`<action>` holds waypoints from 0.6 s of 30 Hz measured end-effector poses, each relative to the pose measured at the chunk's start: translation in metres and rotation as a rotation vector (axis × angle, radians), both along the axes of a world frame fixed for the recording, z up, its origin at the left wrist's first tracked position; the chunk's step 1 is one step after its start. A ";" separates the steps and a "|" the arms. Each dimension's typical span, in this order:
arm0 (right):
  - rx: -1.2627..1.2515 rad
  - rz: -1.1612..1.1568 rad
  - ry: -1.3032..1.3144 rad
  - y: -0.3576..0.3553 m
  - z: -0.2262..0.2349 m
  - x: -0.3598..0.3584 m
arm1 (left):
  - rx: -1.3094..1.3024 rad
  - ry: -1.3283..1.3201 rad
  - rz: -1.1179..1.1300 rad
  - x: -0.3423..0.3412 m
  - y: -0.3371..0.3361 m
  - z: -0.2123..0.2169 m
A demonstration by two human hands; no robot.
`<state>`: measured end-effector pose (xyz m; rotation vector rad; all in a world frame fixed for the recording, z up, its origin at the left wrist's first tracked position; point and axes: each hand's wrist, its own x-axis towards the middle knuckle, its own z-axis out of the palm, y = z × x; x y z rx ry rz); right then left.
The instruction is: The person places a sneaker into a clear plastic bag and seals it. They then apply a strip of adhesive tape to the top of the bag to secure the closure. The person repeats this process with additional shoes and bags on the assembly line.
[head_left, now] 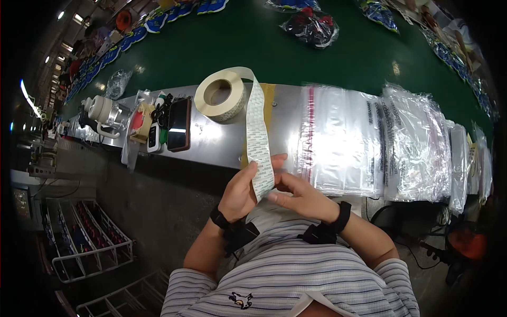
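A roll of small printed labels (240, 108) stands at the edge of the metal ledge. From its top a strip of labels (257, 132) runs down toward my body. My left hand (237, 193) is closed on the strip's lower part, with the thumb on its face and fingertips showing beyond its right edge. At the strip's lower end, my right hand (303, 196) has its thumb and fingers closed against the strip's edge. Exactly what its fingertips pinch is partly hidden.
Stacks of clear plastic bags (343, 140) lie to the right. Left of the roll are a phone (179, 124), a small white device (153, 137) and a white-lidded bottle (108, 111). Beyond the ledge, a green belt (211, 47) carries a bagged item (311, 29) and blue shoes (158, 22).
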<state>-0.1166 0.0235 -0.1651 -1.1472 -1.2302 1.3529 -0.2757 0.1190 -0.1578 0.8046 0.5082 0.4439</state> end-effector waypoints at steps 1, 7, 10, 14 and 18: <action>-0.024 0.041 0.031 -0.003 -0.001 0.002 | -0.105 0.002 0.072 0.008 -0.001 0.000; -0.252 -0.033 0.177 -0.030 0.000 0.030 | -0.109 0.195 0.115 0.038 0.020 -0.006; -0.280 -0.135 -0.081 -0.037 0.005 0.037 | 0.493 0.498 0.215 0.035 0.013 0.001; -0.039 -0.238 -0.293 -0.029 0.007 0.037 | 1.459 0.530 0.352 0.017 -0.023 0.024; 0.127 -0.244 -0.231 -0.019 0.005 0.030 | 1.146 0.513 0.041 0.028 -0.038 0.029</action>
